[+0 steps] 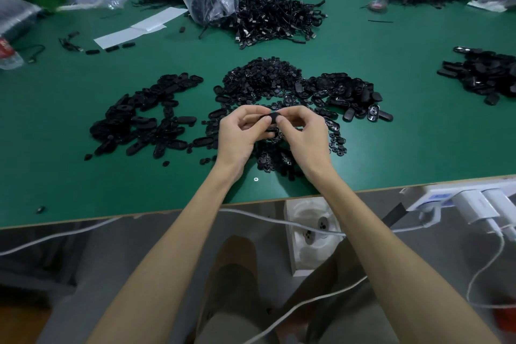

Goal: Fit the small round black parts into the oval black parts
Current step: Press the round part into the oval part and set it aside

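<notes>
Forearms bare along all their visible length, on both sides of the worktop (83,190) edge. My left hand (238,135) and right hand (305,135) bare as well; fingers (247,114) slim, nails cut short. Below the worktop edge: my lap, grey-olive cloth over the thighs, probably shorts, one bare knee just under the edge. Cloth detail blurred.

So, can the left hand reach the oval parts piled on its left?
Probably yes: the pile lies open on the table beside the left hand, though that hand and the right hand pinch a black part.
</notes>
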`<action>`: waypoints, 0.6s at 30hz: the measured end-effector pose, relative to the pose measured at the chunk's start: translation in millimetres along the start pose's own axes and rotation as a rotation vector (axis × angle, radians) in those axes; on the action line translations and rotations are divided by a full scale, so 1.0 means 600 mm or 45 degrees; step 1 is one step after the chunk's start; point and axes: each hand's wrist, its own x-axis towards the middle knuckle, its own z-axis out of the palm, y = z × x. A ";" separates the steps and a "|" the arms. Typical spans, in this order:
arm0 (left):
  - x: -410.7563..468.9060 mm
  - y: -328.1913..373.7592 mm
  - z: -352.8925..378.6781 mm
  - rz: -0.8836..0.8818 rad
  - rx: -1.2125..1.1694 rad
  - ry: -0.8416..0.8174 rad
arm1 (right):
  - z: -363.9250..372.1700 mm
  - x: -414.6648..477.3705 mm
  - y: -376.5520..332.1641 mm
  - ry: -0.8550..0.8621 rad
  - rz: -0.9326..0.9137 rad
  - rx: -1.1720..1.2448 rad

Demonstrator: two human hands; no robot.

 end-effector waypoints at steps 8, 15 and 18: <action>0.002 -0.008 0.006 0.055 0.270 -0.022 | 0.003 -0.004 -0.006 -0.004 0.027 -0.019; 0.001 -0.002 0.006 0.067 0.344 -0.002 | 0.004 -0.007 -0.011 -0.019 -0.012 -0.070; 0.000 0.000 0.007 0.085 0.365 -0.034 | 0.003 -0.007 -0.011 -0.006 -0.009 -0.073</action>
